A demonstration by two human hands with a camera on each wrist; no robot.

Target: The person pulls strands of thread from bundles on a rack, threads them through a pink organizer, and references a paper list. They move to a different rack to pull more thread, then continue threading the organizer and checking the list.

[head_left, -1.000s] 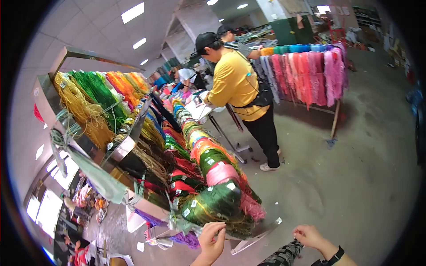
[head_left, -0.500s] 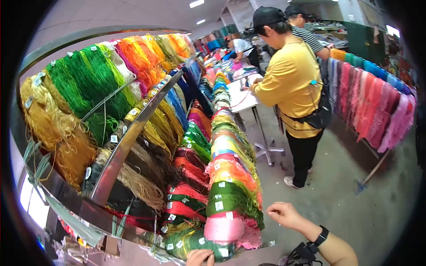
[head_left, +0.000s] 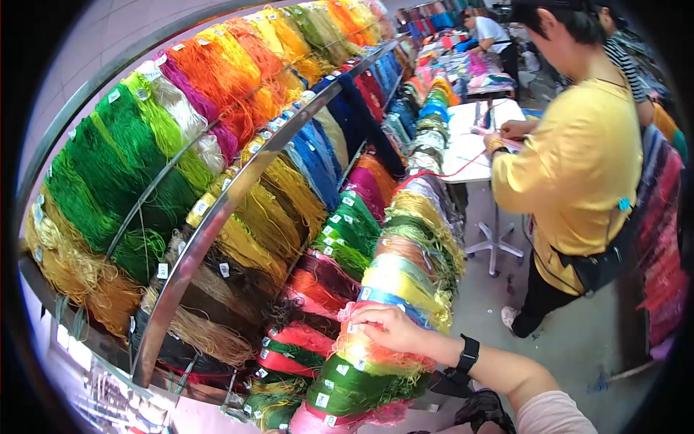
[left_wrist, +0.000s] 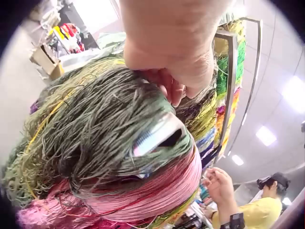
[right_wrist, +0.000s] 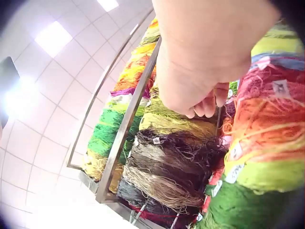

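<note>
My right hand (head_left: 394,329) reaches over the long front row of yarn skeins, its loosely bent fingers right at a red-orange skein (right_wrist: 264,124) with white paper tags. No thread shows pinched between them in the right wrist view. At the near end of the row, my left hand (left_wrist: 167,43) is bent over a dark green skein (left_wrist: 109,114), fingertips curled at its edge; I cannot tell whether they grip the strands. A white tag (left_wrist: 159,136) lies half under that green yarn. Beside it hangs a pink skein (left_wrist: 162,186).
A metal rack bar (head_left: 191,257) slants across tiers of green skeins (head_left: 108,163) and brown skeins (head_left: 217,289). Ahead, a person in a yellow top (head_left: 578,145) stands at a white table (head_left: 466,148), where a red strand (head_left: 459,172) trails. More skeins (head_left: 661,239) hang at the right.
My view has moved closer to the rack. My right hand has gone from beside the row to over the red-orange skein. The left hand has dropped almost out of the head view.
</note>
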